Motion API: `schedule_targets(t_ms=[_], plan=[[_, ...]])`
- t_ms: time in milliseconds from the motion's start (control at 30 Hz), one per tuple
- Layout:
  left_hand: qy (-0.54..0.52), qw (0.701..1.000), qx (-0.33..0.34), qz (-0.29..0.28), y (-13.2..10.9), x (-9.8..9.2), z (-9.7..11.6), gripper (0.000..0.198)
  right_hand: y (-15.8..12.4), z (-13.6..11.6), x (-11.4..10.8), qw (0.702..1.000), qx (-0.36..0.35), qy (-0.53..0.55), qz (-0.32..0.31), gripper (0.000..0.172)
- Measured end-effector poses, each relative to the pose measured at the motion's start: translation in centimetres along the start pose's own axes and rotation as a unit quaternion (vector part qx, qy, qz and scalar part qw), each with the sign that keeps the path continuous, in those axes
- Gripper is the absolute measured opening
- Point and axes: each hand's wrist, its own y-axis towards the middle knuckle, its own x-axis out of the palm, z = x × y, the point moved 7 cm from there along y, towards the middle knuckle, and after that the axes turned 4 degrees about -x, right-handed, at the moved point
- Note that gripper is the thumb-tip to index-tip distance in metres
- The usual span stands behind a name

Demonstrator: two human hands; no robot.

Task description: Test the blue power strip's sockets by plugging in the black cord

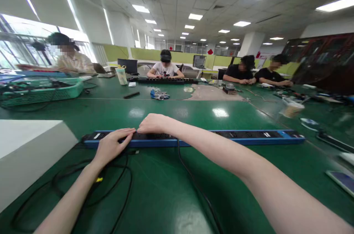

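A long power strip (249, 137) with a blue casing and black socket face lies across the green table in front of me. My left hand (113, 145) rests over its left part, fingers stretched along the far edge and thumb near the front edge, holding it. My right hand (151, 123) is closed in a fist just right of the left fingertips, on the strip. Whatever its fingers grip is hidden behind the hand. A black cable (190, 175) runs from below my right wrist toward me. Looped black cables (129, 186) with a small plug (134, 152) lie by my left forearm.
A white box (35, 142) stands at left, with a green basket (66, 92) of cables behind it. Gloves (159, 94), a cup (121, 75) and a dark bar (131, 95) lie farther back. Several people sit around the table. A phone (343, 181) lies at right.
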Motion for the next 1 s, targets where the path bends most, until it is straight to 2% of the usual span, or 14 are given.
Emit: schedule_targets(t_ms=[200,300,433,533,600,667,800,867,1000], plan=[[-0.013,1.000,0.001,0.007,-0.1,-0.4,0.5,0.033,-1.1,0.1,0.6,1.000,0.002,0.000,0.013,0.018],[-0.014,1.000,-0.006,0.010,0.0,-0.3,0.5,0.035,-1.5,-0.2,-0.3,0.999,-0.005,-0.012,0.029,0.017],[-0.016,1.000,-0.012,0.009,0.0,-0.2,0.5,0.038,-4.2,1.2,-5.2,0.992,0.066,0.007,0.112,0.016],[-0.015,1.000,-0.013,0.006,0.0,-0.1,0.4,0.039,-7.9,2.5,-9.0,0.966,0.131,0.097,0.203,0.021],[-0.015,1.000,-0.013,0.002,0.0,0.0,0.2,0.039,-10.6,3.2,-9.7,0.932,0.164,0.204,0.249,0.019],[-0.016,1.000,-0.013,0.000,0.0,0.1,0.0,0.039,-13.3,3.4,-9.1,0.881,0.172,0.327,0.294,0.019],[-0.020,1.000,-0.012,0.002,-0.1,0.2,0.0,0.039,-18.6,2.3,-6.1,0.742,0.168,0.532,0.371,0.023],[-0.022,1.000,-0.010,0.002,-0.1,0.2,0.0,0.038,-21.2,1.6,-4.2,0.680,0.190,0.589,0.393,0.027],[-0.025,1.000,-0.004,0.000,0.0,0.4,-0.1,0.037,-25.5,0.9,-0.5,0.603,0.289,0.614,0.421,0.029]])
